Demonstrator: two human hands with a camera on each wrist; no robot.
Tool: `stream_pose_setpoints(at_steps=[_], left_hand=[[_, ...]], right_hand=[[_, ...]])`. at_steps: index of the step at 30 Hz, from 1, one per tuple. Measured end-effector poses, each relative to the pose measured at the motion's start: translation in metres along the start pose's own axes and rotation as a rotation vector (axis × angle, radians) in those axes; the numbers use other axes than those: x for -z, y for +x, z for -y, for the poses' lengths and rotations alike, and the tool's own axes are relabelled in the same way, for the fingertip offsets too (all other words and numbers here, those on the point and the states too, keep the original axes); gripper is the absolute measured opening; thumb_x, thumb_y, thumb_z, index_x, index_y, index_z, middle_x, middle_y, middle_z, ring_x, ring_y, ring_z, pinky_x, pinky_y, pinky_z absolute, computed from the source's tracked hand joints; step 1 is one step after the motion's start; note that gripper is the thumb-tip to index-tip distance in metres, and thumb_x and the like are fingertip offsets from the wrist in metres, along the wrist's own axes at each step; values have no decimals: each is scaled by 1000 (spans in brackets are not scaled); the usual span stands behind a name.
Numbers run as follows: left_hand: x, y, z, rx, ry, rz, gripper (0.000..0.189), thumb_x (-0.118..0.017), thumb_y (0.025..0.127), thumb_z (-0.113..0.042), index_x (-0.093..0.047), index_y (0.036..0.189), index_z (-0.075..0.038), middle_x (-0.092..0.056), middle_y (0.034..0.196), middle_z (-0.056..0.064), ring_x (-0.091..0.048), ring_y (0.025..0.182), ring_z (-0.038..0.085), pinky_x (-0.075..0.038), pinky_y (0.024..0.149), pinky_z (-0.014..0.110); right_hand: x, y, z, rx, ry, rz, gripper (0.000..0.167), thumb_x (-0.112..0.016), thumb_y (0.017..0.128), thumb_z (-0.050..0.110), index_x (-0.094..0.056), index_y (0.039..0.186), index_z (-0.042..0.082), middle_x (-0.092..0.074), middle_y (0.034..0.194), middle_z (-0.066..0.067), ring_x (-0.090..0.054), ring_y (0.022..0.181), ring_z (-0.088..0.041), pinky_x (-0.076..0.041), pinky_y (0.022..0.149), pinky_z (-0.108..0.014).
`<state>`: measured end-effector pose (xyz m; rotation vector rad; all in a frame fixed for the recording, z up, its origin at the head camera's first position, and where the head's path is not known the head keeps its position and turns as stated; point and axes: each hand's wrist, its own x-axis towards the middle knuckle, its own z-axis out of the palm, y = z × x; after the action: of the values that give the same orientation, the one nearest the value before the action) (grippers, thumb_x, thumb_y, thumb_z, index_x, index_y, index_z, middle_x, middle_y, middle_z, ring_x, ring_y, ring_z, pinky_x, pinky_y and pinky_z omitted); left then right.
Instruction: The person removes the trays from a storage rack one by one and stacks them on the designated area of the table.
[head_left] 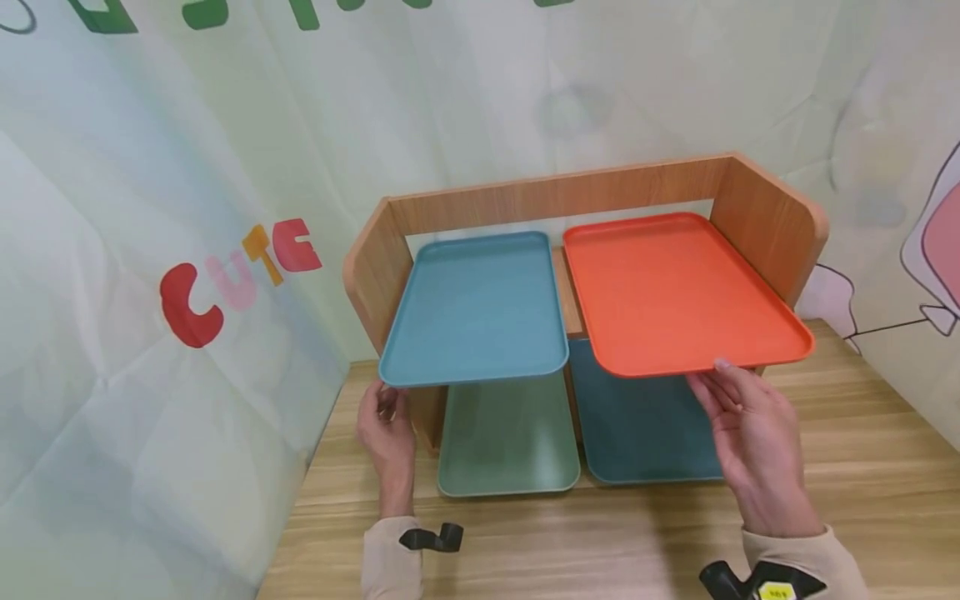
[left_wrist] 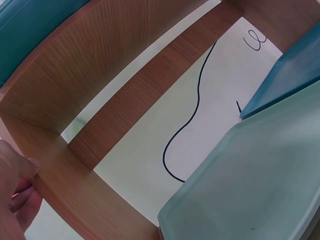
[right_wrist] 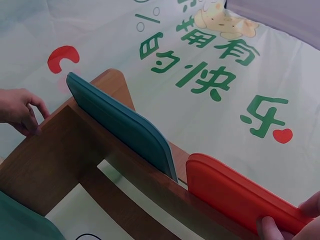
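Observation:
My right hand pinches the front edge of a red tray, thumb on top and fingers beneath. That tray lies on the upper right of a two-level wooden shelf and juts out past its front. At the shelf's left side, my left hand grips the front edge of the wooden side panel, just below the near corner of a blue tray. The blue tray rests on the upper left, also overhanging the front.
Below, a green tray sits at left and a dark teal tray at right, with a divider between. The shelf stands on a wood-grain table. A printed curtain hangs close behind and down the left side.

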<state>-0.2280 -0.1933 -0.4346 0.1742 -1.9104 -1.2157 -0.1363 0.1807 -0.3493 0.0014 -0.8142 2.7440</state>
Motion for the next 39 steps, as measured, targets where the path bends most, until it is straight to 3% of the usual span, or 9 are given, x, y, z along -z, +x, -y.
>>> stream_pose_setpoints(at_steps=[17, 25, 30, 39], left_hand=[[3, 0, 1, -26, 2, 8, 29, -64, 86, 5, -64, 113, -5, -67, 98, 15, -64, 83, 20, -58, 79, 41], [3, 1, 2, -19, 5, 12, 30, -65, 86, 4, -65, 113, -7, -68, 99, 13, -63, 83, 17, -58, 78, 35], [3, 1, 4, -16, 4, 15, 31, -64, 86, 5, -65, 114, -7, -68, 101, 14, -63, 83, 18, -59, 79, 39], [4, 1, 5, -9, 15, 21, 31, -64, 86, 3, -65, 115, -8, -67, 101, 14, -64, 84, 22, -59, 80, 42]], right_hand=[[4, -11, 1, 3, 46, -25, 17, -52, 92, -8, -66, 103, -8, -71, 95, -15, -70, 92, -24, -58, 84, -36], [9, -22, 5, -3, 57, 8, 26, -48, 94, -8, -63, 116, -6, -70, 109, -15, -69, 98, -25, -57, 87, -36], [14, -27, 6, -3, 66, 50, 31, -44, 95, -9, -60, 122, -4, -68, 113, -15, -68, 102, -24, -56, 89, -36], [23, -29, 8, -3, 100, 116, 33, -36, 97, -10, -60, 119, -7, -69, 108, -17, -68, 95, -28, -55, 91, -38]])
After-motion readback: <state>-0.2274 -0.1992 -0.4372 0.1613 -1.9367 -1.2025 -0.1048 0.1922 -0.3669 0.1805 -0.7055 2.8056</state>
